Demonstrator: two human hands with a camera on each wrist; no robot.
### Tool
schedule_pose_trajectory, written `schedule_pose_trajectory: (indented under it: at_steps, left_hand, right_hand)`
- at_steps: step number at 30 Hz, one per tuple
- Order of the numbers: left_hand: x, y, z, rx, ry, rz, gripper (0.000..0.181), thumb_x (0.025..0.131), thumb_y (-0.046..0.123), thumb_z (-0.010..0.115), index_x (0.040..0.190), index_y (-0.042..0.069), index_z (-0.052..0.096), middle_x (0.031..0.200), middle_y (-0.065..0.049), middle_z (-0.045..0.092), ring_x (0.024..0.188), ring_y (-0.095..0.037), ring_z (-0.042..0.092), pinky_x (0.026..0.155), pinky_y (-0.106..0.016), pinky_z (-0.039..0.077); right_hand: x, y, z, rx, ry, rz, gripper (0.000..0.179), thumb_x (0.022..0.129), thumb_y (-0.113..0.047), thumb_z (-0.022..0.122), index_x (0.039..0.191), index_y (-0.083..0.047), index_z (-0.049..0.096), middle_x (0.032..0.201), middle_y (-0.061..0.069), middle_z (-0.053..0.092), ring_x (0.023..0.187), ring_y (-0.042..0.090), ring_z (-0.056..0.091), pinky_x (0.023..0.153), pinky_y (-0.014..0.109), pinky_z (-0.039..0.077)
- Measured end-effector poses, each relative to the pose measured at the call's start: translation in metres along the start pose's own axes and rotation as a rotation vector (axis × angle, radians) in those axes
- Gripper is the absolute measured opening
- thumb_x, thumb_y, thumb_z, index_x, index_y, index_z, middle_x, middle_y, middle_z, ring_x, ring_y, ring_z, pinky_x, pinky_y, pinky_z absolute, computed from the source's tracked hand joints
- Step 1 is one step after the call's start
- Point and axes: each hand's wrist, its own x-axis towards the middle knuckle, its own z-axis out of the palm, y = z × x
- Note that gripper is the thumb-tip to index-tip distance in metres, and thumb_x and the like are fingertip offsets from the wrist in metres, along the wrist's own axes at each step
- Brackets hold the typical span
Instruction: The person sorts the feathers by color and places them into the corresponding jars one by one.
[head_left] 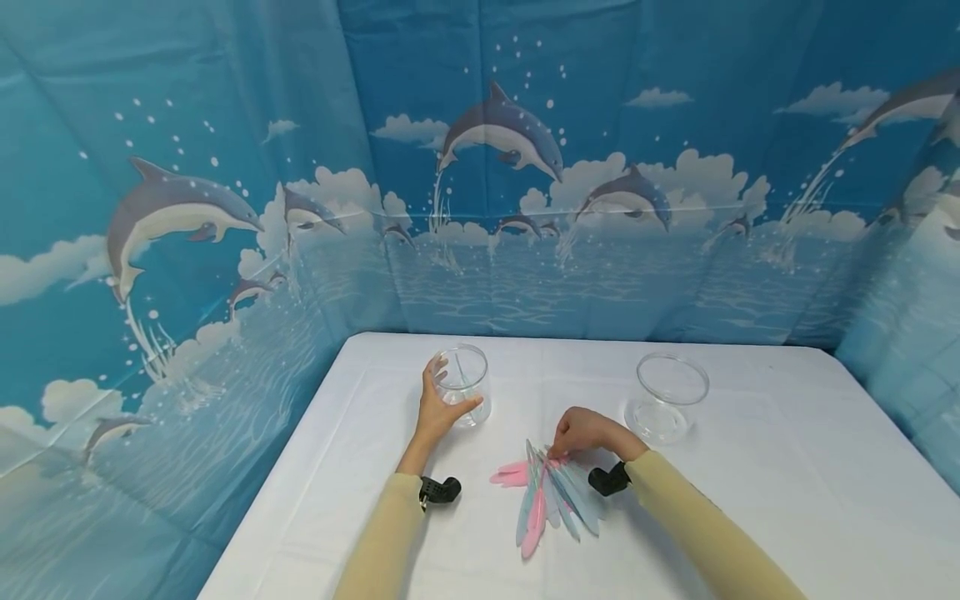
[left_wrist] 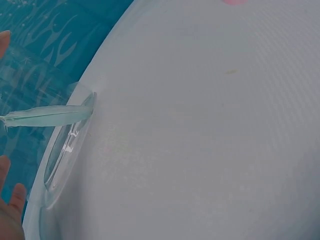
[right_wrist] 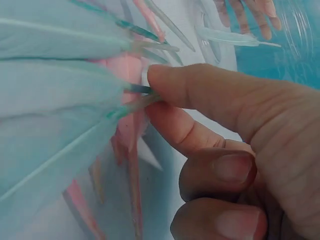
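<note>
My left hand (head_left: 441, 413) grips a clear round jar (head_left: 482, 403) at the back left of the table, thumb on the near side. Inside that jar leans one pale blue feather (left_wrist: 50, 116). With thumb and forefinger my right hand (head_left: 587, 431) pinches the bare quill ends of pale blue feathers (right_wrist: 60, 90); two quills show at the fingertips, though exactly how many are held I cannot tell. Around it lies a fanned pile of blue feathers and pink feathers (head_left: 535, 525). In the right wrist view a pink feather (right_wrist: 131, 75) is behind the pinched quills.
A second clear jar (head_left: 666, 421) stands at the back right, beyond my right wrist. White cloth covers the table (head_left: 787, 467). A blue curtain with dolphins (head_left: 517, 283) hangs behind the table and along its sides.
</note>
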Motion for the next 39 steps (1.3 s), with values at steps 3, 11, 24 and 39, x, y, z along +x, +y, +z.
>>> schedule_pose_trajectory:
  at_steps: [3, 11, 24, 39]
  left_hand:
    - [-0.001, -0.001, 0.0, -0.002, 0.002, 0.0, 0.101, 0.074, 0.013, 0.083, 0.149, 0.006, 0.016, 0.147, -0.021, 0.027, 0.133, -0.045, 0.025, 0.104, -0.06, 0.025]
    - [0.0, 0.0, 0.002, 0.01, 0.007, -0.007, 0.102, 0.073, 0.015, 0.083, 0.149, 0.007, 0.016, 0.147, -0.02, 0.028, 0.133, -0.043, 0.027, 0.103, -0.059, 0.026]
    - [-0.003, 0.002, 0.002, -0.007, 0.013, -0.002, 0.1, 0.074, 0.011, 0.082, 0.149, 0.005, 0.016, 0.147, -0.02, 0.028, 0.133, -0.044, 0.026, 0.103, -0.06, 0.025]
    - [0.008, -0.037, 0.007, 0.023, 0.046, -0.044, 0.106, 0.069, 0.022, 0.087, 0.149, 0.027, 0.018, 0.147, -0.002, 0.031, 0.134, -0.029, 0.03, 0.106, -0.049, 0.027]
  right_hand:
    - [-0.003, -0.001, -0.003, -0.002, -0.001, 0.003, 0.016, 0.076, -0.019, 0.077, 0.065, -0.009, 0.07, 0.058, -0.003, 0.057, 0.054, 0.009, 0.041, 0.05, 0.023, 0.03]
    - [-0.015, -0.012, -0.026, 0.07, 0.005, -0.064, 0.02, 0.082, -0.016, 0.072, 0.074, 0.002, 0.069, 0.067, 0.012, 0.062, 0.05, 0.009, 0.033, 0.05, 0.025, 0.028]
    - [-0.024, -0.045, -0.06, 0.064, 0.124, -0.081, 0.015, 0.089, -0.022, 0.067, 0.086, -0.008, 0.071, 0.082, 0.001, 0.063, 0.058, 0.014, 0.039, 0.059, 0.03, 0.036]
    - [-0.017, -0.102, -0.071, 0.274, 0.555, -0.197, 0.025, 0.09, -0.033, 0.066, 0.099, -0.01, 0.071, 0.053, 0.003, 0.041, 0.044, 0.016, 0.031, 0.045, 0.03, 0.03]
